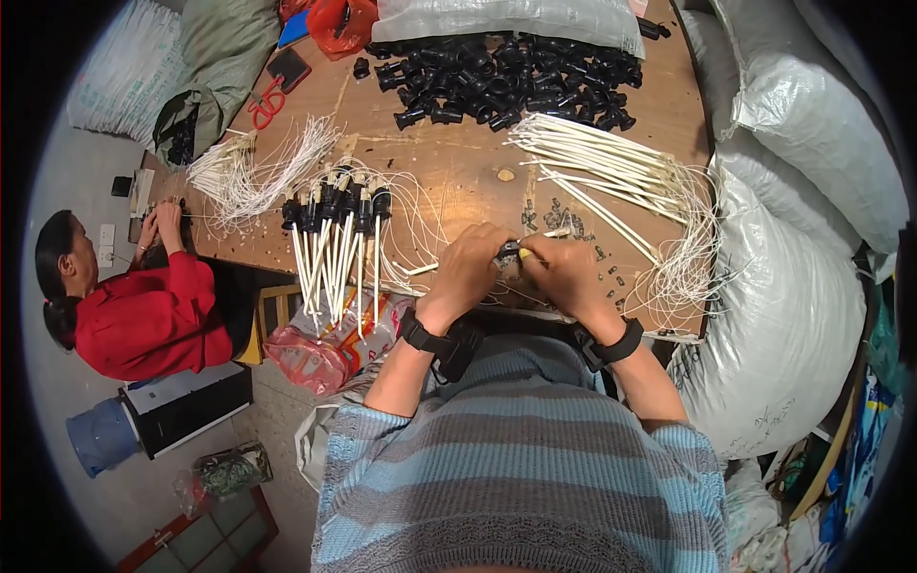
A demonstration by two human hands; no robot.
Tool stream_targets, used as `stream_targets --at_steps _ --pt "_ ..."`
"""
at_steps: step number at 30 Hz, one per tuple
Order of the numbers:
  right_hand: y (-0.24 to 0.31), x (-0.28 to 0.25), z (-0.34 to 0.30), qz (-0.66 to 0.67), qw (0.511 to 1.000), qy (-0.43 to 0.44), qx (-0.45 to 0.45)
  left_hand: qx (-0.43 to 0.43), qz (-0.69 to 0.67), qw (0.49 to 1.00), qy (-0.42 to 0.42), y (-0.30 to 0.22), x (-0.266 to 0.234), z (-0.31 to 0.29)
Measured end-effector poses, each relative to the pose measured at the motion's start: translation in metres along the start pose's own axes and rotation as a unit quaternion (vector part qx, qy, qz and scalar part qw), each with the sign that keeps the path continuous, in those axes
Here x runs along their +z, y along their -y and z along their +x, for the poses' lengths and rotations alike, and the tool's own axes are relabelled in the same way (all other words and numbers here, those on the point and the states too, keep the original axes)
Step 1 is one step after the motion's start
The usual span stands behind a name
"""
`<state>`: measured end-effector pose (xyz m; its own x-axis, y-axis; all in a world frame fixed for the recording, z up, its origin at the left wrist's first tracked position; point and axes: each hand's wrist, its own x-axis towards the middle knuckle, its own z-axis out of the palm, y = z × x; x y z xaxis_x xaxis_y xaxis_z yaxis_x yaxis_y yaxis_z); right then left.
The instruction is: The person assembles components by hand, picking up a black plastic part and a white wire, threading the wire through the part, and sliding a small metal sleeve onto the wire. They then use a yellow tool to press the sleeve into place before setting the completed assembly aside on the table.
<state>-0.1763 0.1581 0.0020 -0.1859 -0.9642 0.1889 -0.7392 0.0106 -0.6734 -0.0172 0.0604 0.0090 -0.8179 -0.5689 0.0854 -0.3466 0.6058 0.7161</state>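
Bulging pale sacks (778, 315) crowd the right edge of a brown wooden tabletop (458, 181). Near its front edge, a small dark piece (510, 249) sits between the person's two hands, which are close together. Fingers of the left hand (468, 265) are clamped on it. The right hand (565, 274) curls at its right end; whether those fingers are clamped on it I cannot tell. One white stick (557, 232) shows just above the right hand.

Small loose clips (611, 277) lie scattered around the right hand. Farther right is a bundle of white sticks (597, 158) with thin wires. Left of the hands, another group of sticks carries black sockets (336, 202). Many black fittings (506, 78) are heaped at the back, near red scissors (268, 103). At far left, a co-worker in a red top (153, 320) has both hands at the tabletop.
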Motion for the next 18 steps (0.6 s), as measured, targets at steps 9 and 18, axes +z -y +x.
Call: stream_targets --at_steps 9,18 --pt "0.006 -0.002 -0.005 0.096 0.994 0.017 -0.058 -0.067 -0.226 0.971 0.045 -0.009 -0.004 0.002" --pt "0.016 -0.002 -0.008 0.008 1.000 -0.002 -0.029 0.053 -0.058 0.988 -0.130 0.006 0.009 -0.002"
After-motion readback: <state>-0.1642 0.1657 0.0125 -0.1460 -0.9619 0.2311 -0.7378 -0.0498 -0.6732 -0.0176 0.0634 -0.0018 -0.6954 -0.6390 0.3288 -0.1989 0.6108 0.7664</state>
